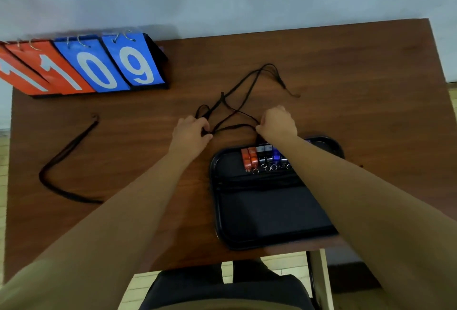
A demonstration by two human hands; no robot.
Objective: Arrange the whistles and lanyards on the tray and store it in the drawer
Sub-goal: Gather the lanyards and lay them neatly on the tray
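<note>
A black tray (222,210) lies on the brown table near its front edge, right of centre. Along the tray's far part stand several whistles (262,157) in a row: orange, black and blue, with key rings. A folded black lanyard lies across the tray below them. Just beyond the tray sprawls a tangle of black lanyards (247,87). My left hand (190,131) pinches one end of a cord from it. My right hand (278,121) is closed on the other end, and the cord runs between them. My right forearm hides part of the tray.
A flip scoreboard (84,67) with orange and blue number cards stands at the table's far left. Another black lanyard (66,161) lies loose on the left side. A wall runs behind the table. Below the front edge I see a table leg and the floor.
</note>
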